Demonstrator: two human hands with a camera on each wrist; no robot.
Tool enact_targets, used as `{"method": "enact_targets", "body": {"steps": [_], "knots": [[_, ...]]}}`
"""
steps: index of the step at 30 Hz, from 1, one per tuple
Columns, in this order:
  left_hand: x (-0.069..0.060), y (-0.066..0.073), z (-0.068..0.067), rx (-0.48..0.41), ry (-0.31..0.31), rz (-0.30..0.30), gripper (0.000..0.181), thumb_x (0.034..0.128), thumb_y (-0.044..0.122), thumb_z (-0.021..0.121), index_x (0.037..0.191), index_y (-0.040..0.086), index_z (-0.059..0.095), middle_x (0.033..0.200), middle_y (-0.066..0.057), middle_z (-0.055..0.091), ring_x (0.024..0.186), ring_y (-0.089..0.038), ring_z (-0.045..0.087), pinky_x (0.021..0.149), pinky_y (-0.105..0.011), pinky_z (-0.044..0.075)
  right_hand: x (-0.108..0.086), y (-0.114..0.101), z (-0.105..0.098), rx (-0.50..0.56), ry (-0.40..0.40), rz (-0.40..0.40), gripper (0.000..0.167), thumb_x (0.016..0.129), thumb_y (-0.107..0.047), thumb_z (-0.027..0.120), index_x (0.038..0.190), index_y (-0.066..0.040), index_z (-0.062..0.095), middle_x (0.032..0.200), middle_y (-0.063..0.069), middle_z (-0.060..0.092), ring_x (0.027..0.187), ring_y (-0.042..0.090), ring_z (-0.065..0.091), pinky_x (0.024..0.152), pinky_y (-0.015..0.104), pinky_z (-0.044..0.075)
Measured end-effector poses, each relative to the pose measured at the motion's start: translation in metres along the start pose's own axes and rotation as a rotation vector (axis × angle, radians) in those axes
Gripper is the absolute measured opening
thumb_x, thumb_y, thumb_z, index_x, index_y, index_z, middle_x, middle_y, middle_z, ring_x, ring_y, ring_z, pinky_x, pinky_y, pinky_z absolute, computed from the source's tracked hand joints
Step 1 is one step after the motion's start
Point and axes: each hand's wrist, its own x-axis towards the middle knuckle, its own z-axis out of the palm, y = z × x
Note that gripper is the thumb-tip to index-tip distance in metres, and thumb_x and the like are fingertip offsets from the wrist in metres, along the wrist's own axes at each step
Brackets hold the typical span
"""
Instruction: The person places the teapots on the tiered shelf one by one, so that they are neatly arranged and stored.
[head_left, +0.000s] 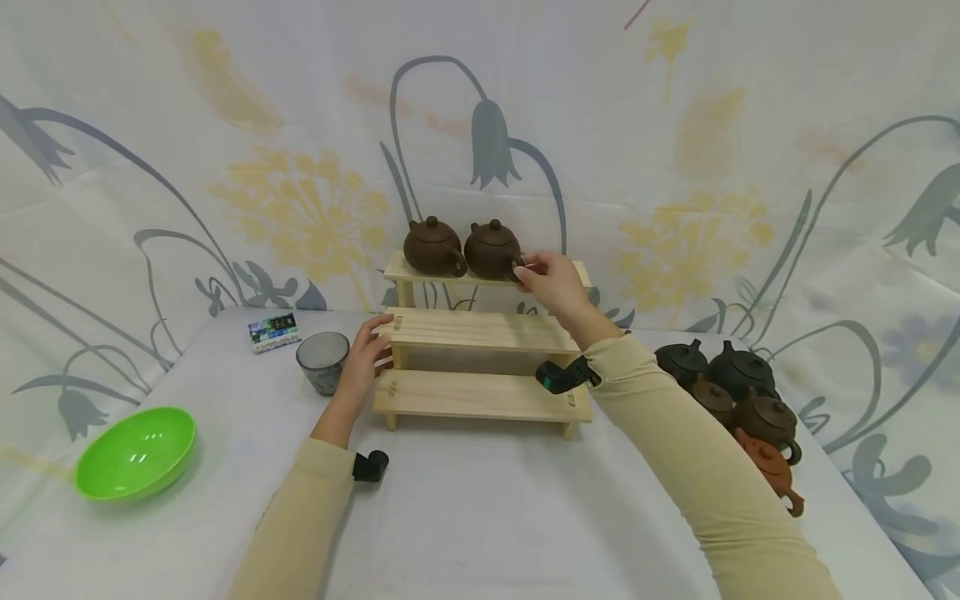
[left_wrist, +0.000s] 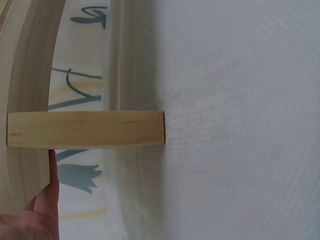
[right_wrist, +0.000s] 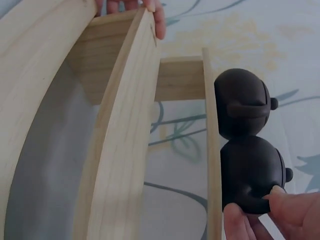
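Two dark brown teapots stand side by side on the top step of a three-step wooden rack (head_left: 480, 329). My right hand (head_left: 553, 285) pinches the handle of the right teapot (head_left: 491, 250); in the right wrist view, thumb and fingers meet around that handle (right_wrist: 250, 201). The left teapot (head_left: 432, 247) sits right beside it, its handle facing front. My left hand (head_left: 363, 354) grips the left end of the rack's middle step, thumb hidden in the head view. In the left wrist view its fingers (left_wrist: 47, 200) lie against the wooden board.
At the right, several teapots stand grouped: black (head_left: 742, 371), brown (head_left: 765, 419) and reddish (head_left: 768, 462). Left of the rack are a grey glass cup (head_left: 322, 362), a small patterned box (head_left: 273, 332) and a green bowl (head_left: 135, 454). A patterned cloth hangs behind the table.
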Motion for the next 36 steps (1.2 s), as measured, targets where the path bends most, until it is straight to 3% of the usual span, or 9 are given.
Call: {"method": "enact_targets", "body": {"steps": [9,14,23,30,36], "knots": [[0.001,0.0,0.0,-0.003,0.007,-0.002,0.041,0.1007,0.02,0.032,0.141,0.013,0.034,0.127,-0.019,0.04,0.118,-0.039,0.043,0.097,-0.047,0.034,-0.011,0.012,-0.015,-0.051,-0.015,-0.086,0.04,0.089,-0.011,0.064,0.126,0.0,0.053,0.114,0.018,0.057,0.104,0.029,0.054,0.087,0.039,0.044],[0.002,0.0,0.001,-0.004,0.005,-0.002,0.041,0.1008,0.02,0.032,0.141,0.012,0.034,0.126,-0.019,0.04,0.118,-0.039,0.043,0.097,-0.047,0.033,-0.023,0.018,-0.027,-0.045,-0.026,-0.09,0.039,0.09,-0.01,0.062,0.126,0.001,0.053,0.113,0.017,0.057,0.102,0.027,0.056,0.084,0.035,0.045],[0.0,0.0,0.001,-0.002,0.0,0.005,0.041,0.1011,0.018,0.031,0.141,0.011,0.032,0.129,-0.02,0.039,0.118,-0.039,0.042,0.097,-0.047,0.033,-0.045,0.035,-0.045,-0.037,-0.028,-0.088,0.039,0.09,-0.008,0.062,0.126,0.004,0.051,0.116,0.021,0.056,0.098,0.022,0.057,0.09,0.04,0.043],[0.0,-0.002,0.0,-0.007,0.0,0.014,0.041,0.1005,0.017,0.031,0.141,0.012,0.033,0.131,-0.02,0.038,0.118,-0.04,0.042,0.097,-0.047,0.033,-0.061,0.047,-0.057,-0.053,-0.003,-0.073,0.042,0.089,-0.01,0.063,0.127,0.002,0.051,0.118,0.021,0.056,0.094,0.013,0.058,0.081,0.022,0.046],[-0.001,0.0,0.001,0.007,-0.002,0.027,0.042,0.1008,0.019,0.03,0.142,0.01,0.031,0.133,-0.021,0.037,0.119,-0.041,0.041,0.097,-0.048,0.032,-0.075,0.053,-0.064,-0.06,0.009,-0.082,0.04,0.09,-0.008,0.062,0.126,0.004,0.051,0.117,0.024,0.056,0.093,0.011,0.058,0.078,0.018,0.046]]}}
